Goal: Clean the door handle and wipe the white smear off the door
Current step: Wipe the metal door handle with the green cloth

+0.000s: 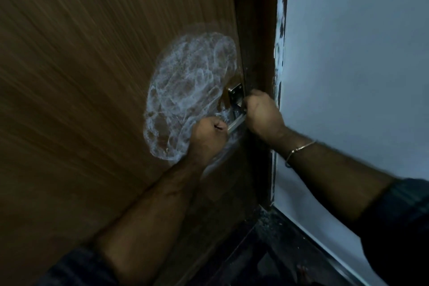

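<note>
A brown wooden door (pixel 92 76) fills the left of the view. A large round white smear (pixel 185 81) covers it just left of the metal door handle (pixel 236 123), whose top plate (pixel 234 93) is fixed near the door's edge. My left hand (pixel 206 139) is curled into a fist around the handle's lower end, over the smear's bottom right. My right hand (pixel 262 116) grips the upper part of the handle from the right. Only a short piece of the bar shows between the two hands. No cloth is visible in either hand.
The dark door frame (pixel 257 30) runs just right of the handle, with the pale wall (pixel 359 76) beyond it. A thin metal bangle (pixel 299 148) is on my right wrist. Dark floor (pixel 267 251) lies below, at the foot of the wall.
</note>
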